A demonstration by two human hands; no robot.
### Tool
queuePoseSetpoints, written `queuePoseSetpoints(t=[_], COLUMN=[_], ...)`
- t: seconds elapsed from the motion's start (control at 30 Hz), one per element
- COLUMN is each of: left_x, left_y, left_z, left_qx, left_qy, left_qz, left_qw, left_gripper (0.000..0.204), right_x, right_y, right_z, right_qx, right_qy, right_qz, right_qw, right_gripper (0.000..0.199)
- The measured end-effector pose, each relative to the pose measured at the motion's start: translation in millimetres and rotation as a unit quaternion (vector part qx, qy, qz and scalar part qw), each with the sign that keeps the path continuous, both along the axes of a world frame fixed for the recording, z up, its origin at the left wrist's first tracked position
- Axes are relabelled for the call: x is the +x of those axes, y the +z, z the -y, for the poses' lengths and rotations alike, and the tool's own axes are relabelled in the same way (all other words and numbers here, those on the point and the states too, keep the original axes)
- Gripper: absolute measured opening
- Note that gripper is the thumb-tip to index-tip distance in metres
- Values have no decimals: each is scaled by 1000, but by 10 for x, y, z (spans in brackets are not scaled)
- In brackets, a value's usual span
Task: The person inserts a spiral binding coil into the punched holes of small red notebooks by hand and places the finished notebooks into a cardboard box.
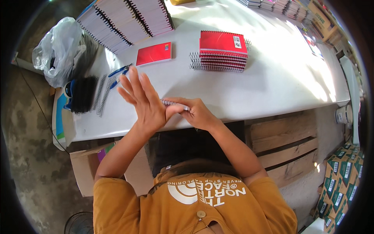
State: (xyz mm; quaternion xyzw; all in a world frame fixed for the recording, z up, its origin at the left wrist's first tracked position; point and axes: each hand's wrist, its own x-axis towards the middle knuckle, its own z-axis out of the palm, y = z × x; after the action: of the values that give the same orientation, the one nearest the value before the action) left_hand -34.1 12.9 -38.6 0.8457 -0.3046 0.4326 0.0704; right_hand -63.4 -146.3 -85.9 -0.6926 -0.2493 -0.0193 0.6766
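My right hand (200, 113) grips a spiral notebook (171, 103) just above the near edge of the table. It is seen nearly edge-on, with its coil facing up, and most of it is hidden by my hands. My left hand (147, 107) is open, its fingers raised and spread, with its thumb side against the coil. Beyond it lie blue-handled pliers (118, 71), beside loose silver wire coils (102, 93) and a bundle of black coils (83, 93). A red booklet (154, 54) rests flat farther back. To its right stands a stack of red spiral notebooks (223, 43).
Tall rows of spiral-bound books (128, 19) stand at the back left of the white table (280, 85). A clear plastic bag (58, 50) sits at the left edge. Below are a cardboard box (83, 167), a wooden pallet (284, 140) and green-brown cartons (339, 187).
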Motion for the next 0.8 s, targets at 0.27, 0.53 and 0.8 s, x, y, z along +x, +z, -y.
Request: queuePoseSetpoints(t=[0.27,0.53,0.8], left_x=[-344,-127,-115], left_y=[-520,521,637], left_z=[-60,0,56], left_qx=[93,63,156], left_qy=[-65,-75,-58], left_qz=[-102,-390,-378], left_qw=[988,916,911], left_gripper=[84,37,24], right_x=[-26,67,108], right_y=[-28,-56,-145], right_z=[-52,-53,-92], right_qx=[104,-24,-88], right_qy=[-8,-32,-62], right_qz=[-47,34,78], right_qw=[993,999,991], right_gripper=[36,19,17])
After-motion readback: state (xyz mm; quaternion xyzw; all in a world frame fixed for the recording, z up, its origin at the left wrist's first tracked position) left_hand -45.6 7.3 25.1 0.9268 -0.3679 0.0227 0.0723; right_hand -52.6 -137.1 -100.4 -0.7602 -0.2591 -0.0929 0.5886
